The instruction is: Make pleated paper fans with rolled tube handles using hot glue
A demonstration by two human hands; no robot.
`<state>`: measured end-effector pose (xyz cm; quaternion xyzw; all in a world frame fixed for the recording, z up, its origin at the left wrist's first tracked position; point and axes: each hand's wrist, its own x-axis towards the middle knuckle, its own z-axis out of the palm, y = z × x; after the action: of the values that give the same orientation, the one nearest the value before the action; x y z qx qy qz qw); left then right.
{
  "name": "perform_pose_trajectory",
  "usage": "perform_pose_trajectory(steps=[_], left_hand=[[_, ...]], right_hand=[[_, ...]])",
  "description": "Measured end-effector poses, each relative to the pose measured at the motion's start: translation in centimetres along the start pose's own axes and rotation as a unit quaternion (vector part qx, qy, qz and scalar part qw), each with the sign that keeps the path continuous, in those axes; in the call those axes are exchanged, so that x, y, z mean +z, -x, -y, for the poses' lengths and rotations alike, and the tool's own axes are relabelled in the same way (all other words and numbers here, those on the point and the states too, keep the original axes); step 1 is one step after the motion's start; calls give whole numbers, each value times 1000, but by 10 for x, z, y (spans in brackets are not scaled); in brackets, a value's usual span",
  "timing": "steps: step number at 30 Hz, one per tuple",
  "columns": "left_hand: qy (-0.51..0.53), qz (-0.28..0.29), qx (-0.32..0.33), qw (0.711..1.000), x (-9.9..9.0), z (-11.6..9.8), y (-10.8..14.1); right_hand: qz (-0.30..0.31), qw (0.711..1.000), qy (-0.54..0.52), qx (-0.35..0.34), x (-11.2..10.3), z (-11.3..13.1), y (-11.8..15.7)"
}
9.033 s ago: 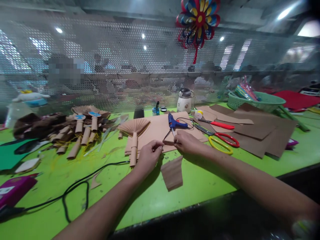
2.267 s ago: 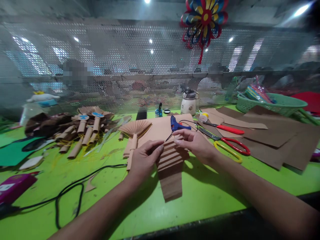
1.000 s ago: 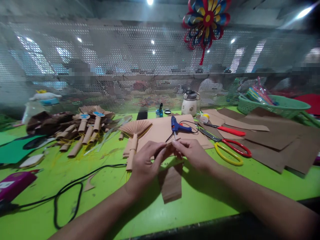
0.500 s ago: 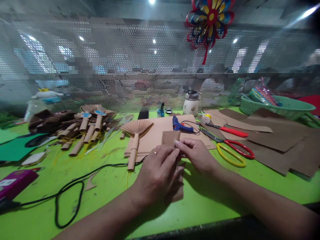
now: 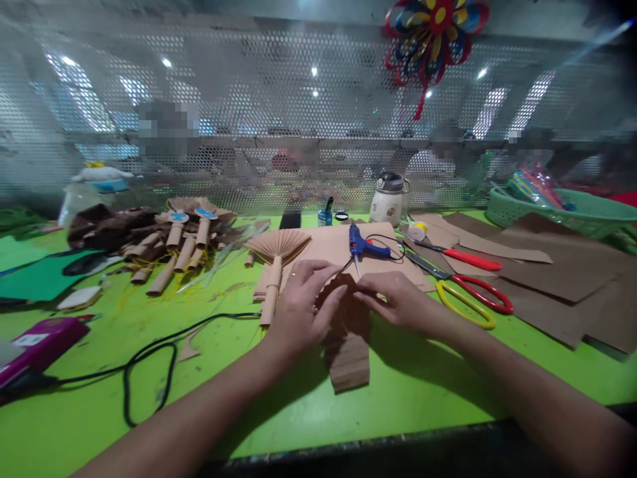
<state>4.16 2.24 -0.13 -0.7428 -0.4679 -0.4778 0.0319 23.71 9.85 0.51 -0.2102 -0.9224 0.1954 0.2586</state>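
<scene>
A folded strip of brown paper (image 5: 348, 362) stands over the green tabletop right in front of me, creased crosswise, its lower end flaring toward me. My left hand (image 5: 306, 302) grips the strip's upper left edge between thumb and fingers. At the upper right edge, my right hand (image 5: 398, 297) pinches the same paper with thumb and forefinger. Just beyond my fingers lies a blue glue gun (image 5: 365, 245) on a stack of tan paper sheets (image 5: 323, 249). A pleated paper fan (image 5: 279, 245) with a rolled handle rests left of the stack.
Red-and-yellow-handled scissors (image 5: 472, 299) and brown sheets (image 5: 542, 285) lie to the right. Several rolled-handle paper pieces (image 5: 184, 249) are piled at the left. A black cord (image 5: 174, 338) loops near a magenta device (image 5: 42, 348). A jug (image 5: 388, 199) stands behind.
My hands have shifted on the paper strip; its upper part now bends up between them, and its pleated lower end is more exposed. The view has turned slightly.
</scene>
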Motion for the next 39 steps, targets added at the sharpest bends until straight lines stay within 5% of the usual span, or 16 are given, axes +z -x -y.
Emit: perform_pose_trajectory(steps=[6,10,13,17,20,26,33,39], left_hand=[[149,21,-76,986,-1,-8,-2],[173,-29,-141,974,-6,-13,-4],[223,-63,-243,942,-7,-13,-5],[321,-35,-320,891,-5,-10,-5],[380,-7,-334,863,-6,-10,-5],[320,45,-342,883,-3,-12,-5],[305,33,-350,885,-2,-8,-8],[352,21,-376,857,1,-2,-6]], right_hand=[[-16,999,24,-29,2,11,1],[-74,997,-4,-37,1,16,0],[-127,991,-34,-12,-3,19,-2],[-159,983,-82,47,-8,20,-4],[-151,984,-82,54,-8,20,-4],[-122,990,-77,7,-7,23,-2],[-96,948,-254,166,-14,11,-5],[-78,913,-347,200,-16,-3,-7]])
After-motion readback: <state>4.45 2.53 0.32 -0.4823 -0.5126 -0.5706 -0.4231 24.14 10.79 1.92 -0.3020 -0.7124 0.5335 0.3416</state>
